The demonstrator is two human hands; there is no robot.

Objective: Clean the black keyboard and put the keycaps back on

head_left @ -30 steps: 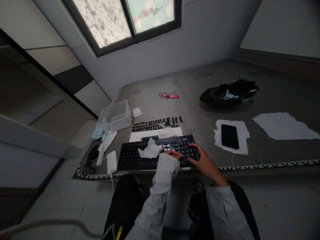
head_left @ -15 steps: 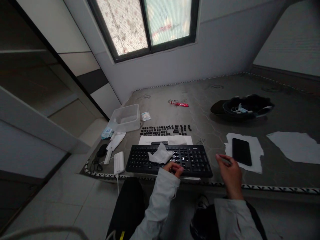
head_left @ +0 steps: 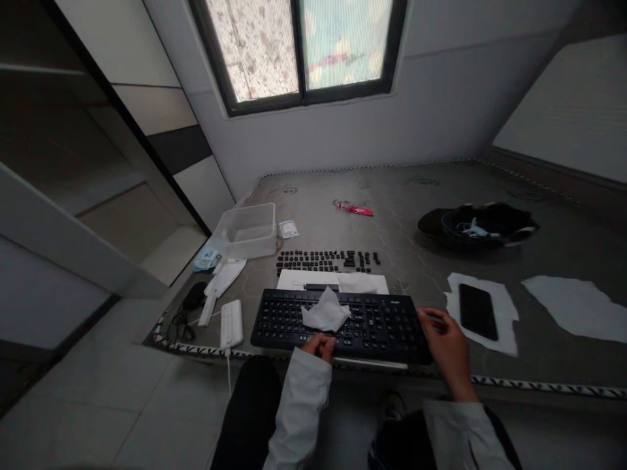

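A black keyboard [head_left: 386, 326] lies near the front edge of the covered surface, many of its keycaps off in the middle and left. A crumpled white tissue [head_left: 326, 312] rests on top of it. My left hand [head_left: 319, 346] is at the keyboard's front edge below the tissue, fingers curled together; what they hold, if anything, is hidden. My right hand [head_left: 445, 346] has its fingertips at the keyboard's right end, closed about that edge. Behind the keyboard are rows of loose black keycaps [head_left: 313, 261] and a white sheet [head_left: 289, 279] with a dark slim tool [head_left: 318, 287] on it.
A phone [head_left: 477, 310] lies on white paper at right, with another paper sheet [head_left: 573, 303] beyond. A dark cap [head_left: 480, 228] holds a mask. At left stand a clear plastic box [head_left: 249, 235] and a white power strip [head_left: 232, 324]. A red packet [head_left: 355, 209] lies farther back.
My left hand has moved left along the keyboard's front edge. My right hand has come in from beside the keyboard to its right end. The camera view has shifted slightly.
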